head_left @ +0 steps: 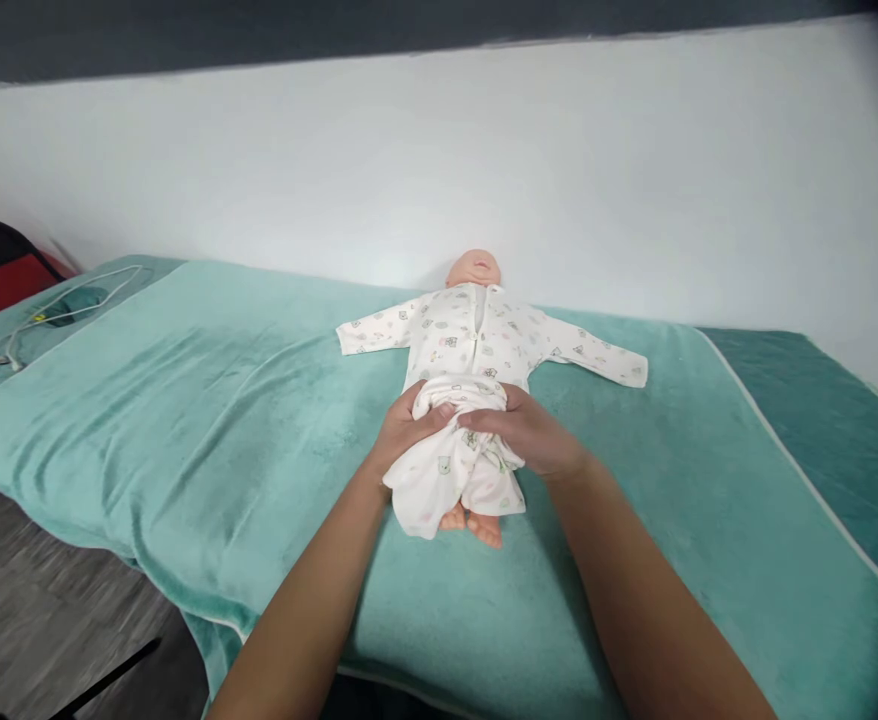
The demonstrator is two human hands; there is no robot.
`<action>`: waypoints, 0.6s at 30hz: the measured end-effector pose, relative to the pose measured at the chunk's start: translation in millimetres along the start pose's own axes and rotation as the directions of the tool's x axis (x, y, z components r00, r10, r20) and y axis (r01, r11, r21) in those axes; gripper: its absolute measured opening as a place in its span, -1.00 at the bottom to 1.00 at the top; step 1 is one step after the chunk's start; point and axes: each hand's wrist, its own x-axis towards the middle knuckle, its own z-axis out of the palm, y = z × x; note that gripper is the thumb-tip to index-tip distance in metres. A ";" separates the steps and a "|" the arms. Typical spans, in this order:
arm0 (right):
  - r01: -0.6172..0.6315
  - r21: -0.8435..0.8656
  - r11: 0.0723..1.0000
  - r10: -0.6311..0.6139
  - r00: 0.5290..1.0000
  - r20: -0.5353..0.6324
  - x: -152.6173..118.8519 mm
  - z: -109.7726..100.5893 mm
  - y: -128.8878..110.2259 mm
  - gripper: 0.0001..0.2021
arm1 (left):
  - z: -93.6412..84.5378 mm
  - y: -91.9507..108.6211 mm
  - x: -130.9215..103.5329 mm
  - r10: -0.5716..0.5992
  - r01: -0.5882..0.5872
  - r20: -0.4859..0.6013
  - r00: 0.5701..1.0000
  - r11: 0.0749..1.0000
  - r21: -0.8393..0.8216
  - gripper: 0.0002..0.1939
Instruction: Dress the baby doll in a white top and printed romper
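Note:
A baby doll [475, 268] lies on its back, its head close to the wall. It wears a white printed top [450, 335] with both sleeves spread sideways and the front fastening partly parted at the neck. White printed baby pants [439, 475] cover its legs, and the bare feet [484, 528] show below the hems. My left hand [407, 432] is closed on the waist of the pants at one side, thumb on top. At the other side my right hand [533, 428] grips the same bunched waist, its thumb near the middle. The fingers under the fabric are hidden.
A green plush cover [259, 420] is spread over the table, wrinkled at the left. White cord [56, 315] and a dark green item lie at the far left. A white wall [439, 150] stands behind, and a red and black object [4, 275] at the left edge.

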 end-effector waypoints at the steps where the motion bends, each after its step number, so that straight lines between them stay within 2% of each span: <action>1: 0.000 0.057 0.998 0.003 0.999 -0.052 1.1 -0.4 1.7 -0.78 | -0.9 -1.4 1.1 0.018 -0.019 0.025 1.000 1.000 0.025 -0.49; 4: 0.004 0.181 0.983 0.018 0.993 -0.116 3.6 -1.7 2.3 -0.76 | -3.2 -1.8 1.9 0.037 -0.047 0.138 0.990 0.997 0.068 -0.46; 6: 0.016 0.218 0.976 0.005 0.995 -0.097 3.7 -1.1 1.2 -0.73 | -4.1 -0.5 1.1 -0.008 -0.006 0.184 0.983 0.997 0.071 -0.50; 8: 0.043 0.210 0.977 -0.028 0.997 -0.076 3.0 0.9 0.8 -0.68 | -4.0 0.3 0.1 -0.067 0.058 0.180 0.981 0.997 0.053 -0.57; 10: 0.074 0.157 0.985 -0.065 0.996 -0.064 2.0 2.9 1.2 -0.62 | -2.7 0.3 -0.5 -0.086 0.088 0.137 0.987 0.996 -0.007 -0.58; 13: 0.101 0.006 0.995 -0.101 0.995 -0.012 0.5 3.0 0.7 -0.62 | -0.3 0.3 -1.6 -0.037 0.042 0.044 0.998 0.992 -0.115 -0.55; 15: 0.099 -0.119 0.988 -0.087 0.991 0.100 -0.6 0.6 -1.7 -0.66 | 0.5 1.5 -2.7 -0.020 0.021 0.011 1.000 0.989 -0.144 -0.55; 18: 0.073 -0.279 0.957 0.003 0.965 0.261 -2.1 -3.3 -6.9 -0.67 | 1.1 4.6 -4.2 -0.035 0.036 0.009 0.999 0.989 -0.146 -0.52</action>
